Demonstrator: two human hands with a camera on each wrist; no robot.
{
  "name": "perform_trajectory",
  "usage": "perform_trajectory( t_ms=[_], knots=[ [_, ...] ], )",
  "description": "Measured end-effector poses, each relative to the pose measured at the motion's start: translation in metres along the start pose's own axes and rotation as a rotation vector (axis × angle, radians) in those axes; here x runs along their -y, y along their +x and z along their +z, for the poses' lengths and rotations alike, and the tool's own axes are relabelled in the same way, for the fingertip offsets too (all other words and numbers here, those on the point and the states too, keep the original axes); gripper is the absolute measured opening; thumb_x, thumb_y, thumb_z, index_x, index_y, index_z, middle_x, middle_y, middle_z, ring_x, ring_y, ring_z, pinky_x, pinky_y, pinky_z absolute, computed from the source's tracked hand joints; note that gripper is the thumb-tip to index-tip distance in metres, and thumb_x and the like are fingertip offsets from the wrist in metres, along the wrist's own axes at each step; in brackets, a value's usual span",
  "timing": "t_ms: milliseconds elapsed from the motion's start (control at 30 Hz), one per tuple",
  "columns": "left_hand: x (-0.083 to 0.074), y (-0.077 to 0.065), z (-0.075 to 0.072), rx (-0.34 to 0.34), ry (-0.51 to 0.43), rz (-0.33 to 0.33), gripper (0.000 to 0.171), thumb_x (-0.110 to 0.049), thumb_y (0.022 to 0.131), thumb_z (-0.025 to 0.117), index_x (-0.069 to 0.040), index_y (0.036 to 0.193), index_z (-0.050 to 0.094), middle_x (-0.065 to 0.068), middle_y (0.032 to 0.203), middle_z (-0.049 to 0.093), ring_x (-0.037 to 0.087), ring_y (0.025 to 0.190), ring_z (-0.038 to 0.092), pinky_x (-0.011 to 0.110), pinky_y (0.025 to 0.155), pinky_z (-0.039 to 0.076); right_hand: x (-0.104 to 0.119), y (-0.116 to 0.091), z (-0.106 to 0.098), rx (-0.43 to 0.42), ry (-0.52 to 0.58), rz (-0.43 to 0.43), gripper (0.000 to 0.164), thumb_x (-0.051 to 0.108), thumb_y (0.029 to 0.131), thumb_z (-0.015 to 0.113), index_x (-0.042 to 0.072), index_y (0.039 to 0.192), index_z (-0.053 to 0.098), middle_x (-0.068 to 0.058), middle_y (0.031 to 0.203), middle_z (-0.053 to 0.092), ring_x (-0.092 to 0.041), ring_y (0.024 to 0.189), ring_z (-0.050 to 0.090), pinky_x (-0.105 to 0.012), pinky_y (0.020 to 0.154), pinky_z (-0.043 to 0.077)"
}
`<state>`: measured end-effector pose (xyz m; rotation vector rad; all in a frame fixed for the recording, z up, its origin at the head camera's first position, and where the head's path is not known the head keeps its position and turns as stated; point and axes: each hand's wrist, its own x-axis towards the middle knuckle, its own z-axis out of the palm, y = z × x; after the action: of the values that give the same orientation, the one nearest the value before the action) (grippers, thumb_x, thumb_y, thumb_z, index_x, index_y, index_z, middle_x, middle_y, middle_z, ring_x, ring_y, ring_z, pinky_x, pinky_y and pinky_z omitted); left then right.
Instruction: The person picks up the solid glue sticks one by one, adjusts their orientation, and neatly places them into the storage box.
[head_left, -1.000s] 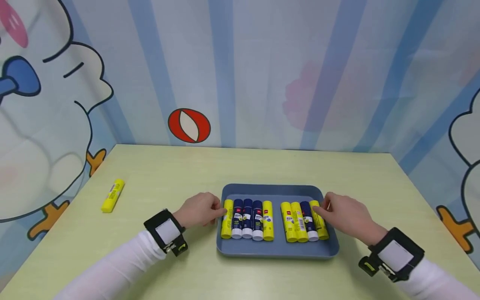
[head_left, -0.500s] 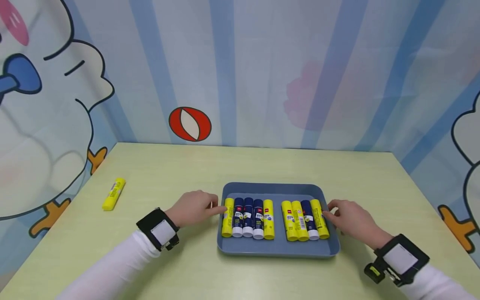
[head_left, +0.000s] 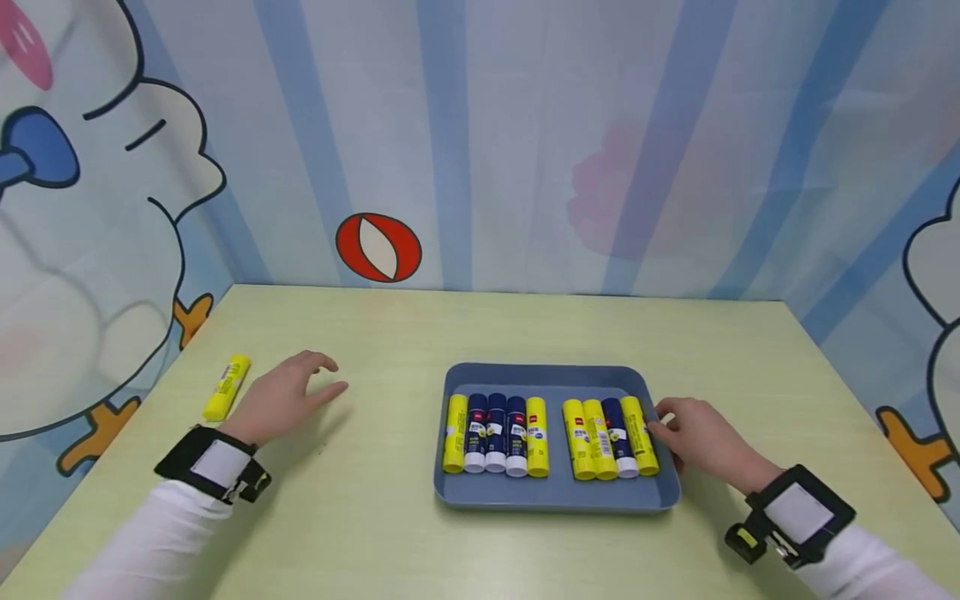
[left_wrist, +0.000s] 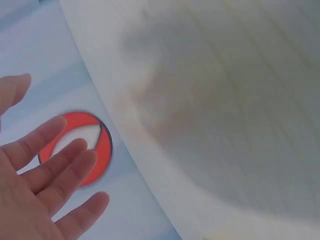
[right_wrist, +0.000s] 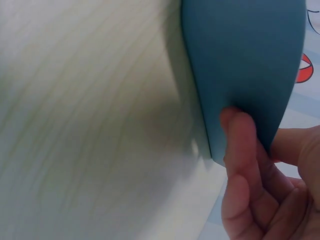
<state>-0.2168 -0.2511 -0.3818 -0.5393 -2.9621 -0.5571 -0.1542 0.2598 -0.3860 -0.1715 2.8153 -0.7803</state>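
A blue-grey tray (head_left: 487,493) holds two rows of glue sticks lying side by side. Its left row has a yellow glue stick (head_left: 454,433) at each end, with dark blue ones (head_left: 496,433) between. The right row is yellow glue sticks (head_left: 578,440) plus one dark blue glue stick (head_left: 618,439). My right hand (head_left: 708,437) pinches the tray's right rim; in the right wrist view its fingers (right_wrist: 241,145) press the outer wall. My left hand (head_left: 281,404) hovers over the table, fingers spread and holding nothing, just right of a lone yellow glue stick (head_left: 227,388).
The pale wooden table (head_left: 390,533) runs back to a striped backdrop (head_left: 510,150) printed with a red-and-white ball (head_left: 378,247). Cartoon figures cover the side walls. Both wrists wear black camera straps (head_left: 802,512).
My left hand has left the tray's left end and moved left, near the lone yellow glue stick. The right hand has drawn back from the rightmost glue stick to the tray rim.
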Motion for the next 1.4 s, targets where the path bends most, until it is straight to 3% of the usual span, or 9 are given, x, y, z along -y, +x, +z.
perform_trajectory(
  t_ms=[200, 400, 500, 700, 767, 1100, 1400],
  knots=[
    [0.043, -0.012, -0.017, -0.044, 0.066, -0.115, 0.057, -0.034, 0.094, 0.062, 0.008, 0.130, 0.047, 0.034, 0.131, 0.045, 0.052, 0.119, 0.042, 0.064, 0.085, 0.042, 0.002, 0.001, -0.003, 0.007, -0.009, 0.021, 0.025, 0.007, 0.095, 0.057, -0.013, 0.110, 0.055, -0.006, 0.070, 0.063, -0.016, 0.048, 0.056, -0.032, 0.048, 0.046],
    [0.083, -0.021, -0.017, 0.020, 0.119, -0.294, 0.096, -0.041, 0.083, 0.073, 0.016, 0.141, 0.022, 0.044, 0.135, 0.028, 0.062, 0.121, 0.027, 0.072, 0.086, 0.036, 0.003, 0.001, -0.002, 0.020, -0.022, 0.038, 0.025, 0.009, 0.096, 0.058, -0.011, 0.110, 0.055, -0.004, 0.069, 0.061, -0.017, 0.049, 0.055, -0.032, 0.048, 0.044],
    [0.095, -0.025, -0.013, 0.039, 0.131, -0.379, 0.103, -0.042, 0.080, 0.075, 0.017, 0.141, 0.017, 0.043, 0.133, 0.027, 0.063, 0.117, 0.030, 0.072, 0.083, 0.038, 0.003, 0.002, -0.002, 0.024, -0.030, 0.038, 0.025, 0.010, 0.096, 0.058, -0.011, 0.110, 0.055, -0.004, 0.068, 0.060, -0.017, 0.049, 0.055, -0.031, 0.048, 0.044],
    [0.100, -0.028, -0.016, 0.114, 0.126, -0.532, 0.101, -0.043, 0.083, 0.071, 0.020, 0.138, 0.015, 0.045, 0.118, 0.037, 0.057, 0.099, 0.046, 0.063, 0.077, 0.045, 0.005, 0.002, -0.002, 0.023, -0.048, 0.056, 0.025, 0.010, 0.096, 0.059, -0.010, 0.110, 0.056, -0.004, 0.069, 0.060, -0.017, 0.049, 0.055, -0.031, 0.049, 0.045],
    [0.098, -0.027, -0.018, 0.135, 0.127, -0.555, 0.097, -0.041, 0.084, 0.071, 0.021, 0.136, 0.017, 0.044, 0.112, 0.041, 0.053, 0.091, 0.050, 0.059, 0.074, 0.047, 0.005, 0.001, -0.003, 0.022, -0.051, 0.060, 0.025, 0.010, 0.096, 0.059, -0.010, 0.110, 0.056, -0.004, 0.070, 0.060, -0.017, 0.050, 0.055, -0.031, 0.049, 0.045],
    [0.092, -0.028, -0.026, 0.129, 0.158, -0.557, 0.048, -0.021, 0.089, 0.062, 0.021, 0.104, 0.046, 0.025, 0.079, 0.055, 0.031, 0.065, 0.053, 0.038, 0.055, 0.044, 0.004, 0.001, -0.001, 0.016, -0.041, 0.058, 0.025, 0.010, 0.096, 0.059, -0.010, 0.110, 0.056, -0.005, 0.071, 0.062, -0.016, 0.050, 0.055, -0.031, 0.049, 0.045],
    [0.094, -0.026, -0.029, 0.141, 0.091, -0.550, 0.050, -0.020, 0.089, 0.062, 0.023, 0.112, 0.049, 0.025, 0.084, 0.057, 0.030, 0.068, 0.053, 0.036, 0.057, 0.044, 0.005, 0.001, -0.003, 0.015, -0.050, 0.050, 0.025, 0.010, 0.096, 0.059, -0.010, 0.111, 0.057, -0.005, 0.072, 0.061, -0.016, 0.050, 0.055, -0.031, 0.049, 0.046]
  ],
)
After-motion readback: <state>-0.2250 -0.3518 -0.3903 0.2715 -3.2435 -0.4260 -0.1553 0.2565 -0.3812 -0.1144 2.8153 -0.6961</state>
